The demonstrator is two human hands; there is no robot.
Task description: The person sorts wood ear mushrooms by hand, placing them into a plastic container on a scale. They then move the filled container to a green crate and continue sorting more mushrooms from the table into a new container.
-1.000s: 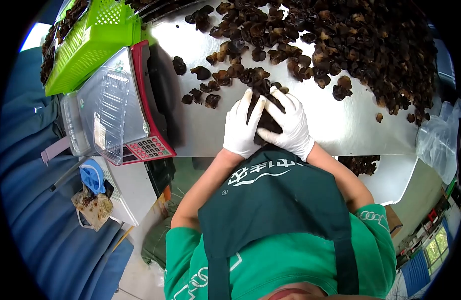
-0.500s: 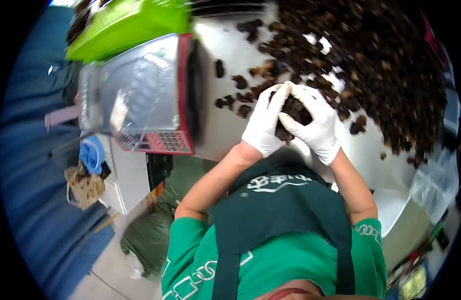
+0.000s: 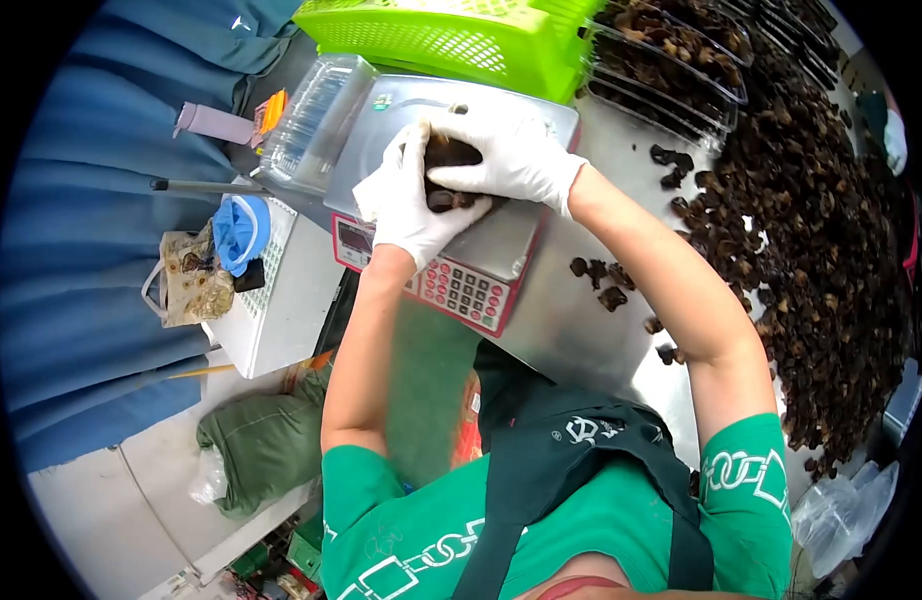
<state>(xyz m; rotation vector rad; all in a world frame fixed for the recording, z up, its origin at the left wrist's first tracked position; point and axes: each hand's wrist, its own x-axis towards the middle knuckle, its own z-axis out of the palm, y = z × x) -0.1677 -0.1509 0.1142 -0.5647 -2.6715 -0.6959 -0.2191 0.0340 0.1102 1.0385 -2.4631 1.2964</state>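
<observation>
Both gloved hands are over the metal platform of a red-edged electronic scale (image 3: 531,215), cupped around a clump of dark brown dried pieces that look like black fungus (image 3: 449,153). My left hand (image 3: 413,205), in a white glove, curls around the clump from the left and below. From the right and above, my right hand (image 3: 506,150), gloved too, closes over it with fingers bent. Dark pieces show in the gap between the two hands; the rest are hidden by the gloves. The scale's keypad (image 3: 461,285) faces my body.
A large heap of the same dark pieces (image 3: 831,270) covers the right of the metal table. Clear plastic boxes (image 3: 671,85) filled with them stand at the back, beside a bright green basket (image 3: 431,50). Stacked clear trays (image 3: 316,125) and a pale purple bottle (image 3: 213,122) are left of the scale.
Both hands, holding the clump together, have moved left from the edge of the heap to over the scale. The view has turned left with them.
</observation>
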